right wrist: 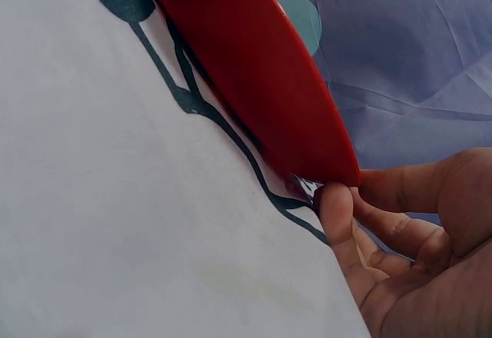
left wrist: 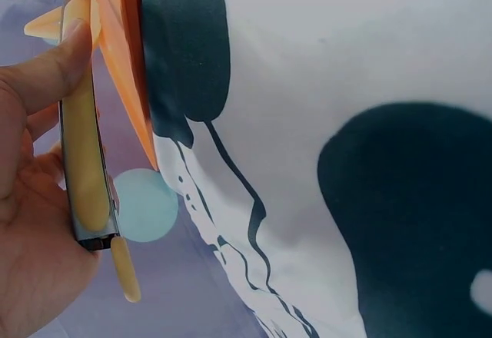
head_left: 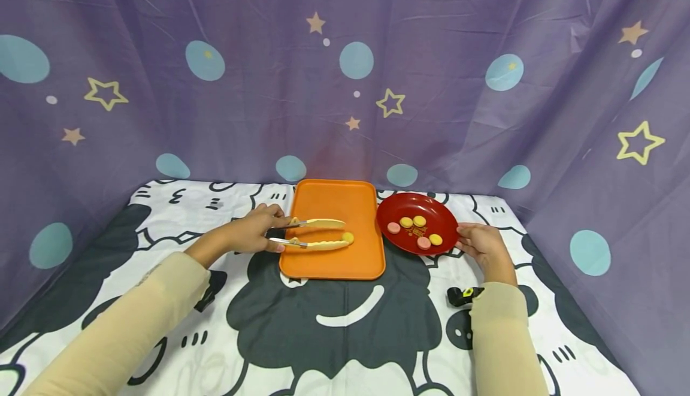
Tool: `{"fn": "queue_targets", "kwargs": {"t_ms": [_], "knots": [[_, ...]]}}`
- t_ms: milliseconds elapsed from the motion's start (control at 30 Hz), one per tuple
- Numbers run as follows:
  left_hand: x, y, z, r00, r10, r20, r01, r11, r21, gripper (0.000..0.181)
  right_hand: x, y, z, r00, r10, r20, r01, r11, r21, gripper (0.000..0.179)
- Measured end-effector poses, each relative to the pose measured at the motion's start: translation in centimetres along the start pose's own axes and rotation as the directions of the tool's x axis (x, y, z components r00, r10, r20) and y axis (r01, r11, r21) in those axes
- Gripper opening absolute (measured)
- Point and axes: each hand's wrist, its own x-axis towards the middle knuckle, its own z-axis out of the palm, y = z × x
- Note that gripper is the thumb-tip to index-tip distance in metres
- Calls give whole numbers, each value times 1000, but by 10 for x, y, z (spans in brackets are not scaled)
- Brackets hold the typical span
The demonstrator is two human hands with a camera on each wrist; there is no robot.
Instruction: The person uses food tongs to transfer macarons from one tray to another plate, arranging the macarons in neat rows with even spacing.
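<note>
My left hand (head_left: 253,228) grips a pair of tongs (left wrist: 86,146) with yellow grip pads and metal edges. The cream tips of the tongs reach over an orange tray (head_left: 334,198) and stand spread apart. A small yellow macaron (head_left: 347,238) is at the end of the nearer tip, over the tray. To the right, my right hand (head_left: 481,245) pinches the rim of a red plate (head_left: 390,209) between thumb and fingers; the right wrist view shows the plate's side (right wrist: 261,77) from low down. Pink macarons (head_left: 424,243) and yellow macarons (head_left: 419,221) lie on the plate.
A white cloth with dark cartoon prints (head_left: 345,336) covers the table. Behind and at both sides hangs a purple curtain (head_left: 259,114) with stars and blue ovals. The plate stands close beside the tray's right edge. Dark wrist straps (head_left: 458,296) show at the sleeves.
</note>
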Motion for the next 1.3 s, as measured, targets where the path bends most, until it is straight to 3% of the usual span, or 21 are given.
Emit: {"fn": "queue_targets", "kwargs": {"t_ms": [400,1300], "knots": [[5,5,1,1000,25,5,-25,1000,13,66,0,-1,-1,1000,10,-12,-11,1000,-13,35],[6,4,1,999,-12,43,13,1000,-21,63,-2,-2,1,1000,22,-17,-22,1000,-16,38]]}}
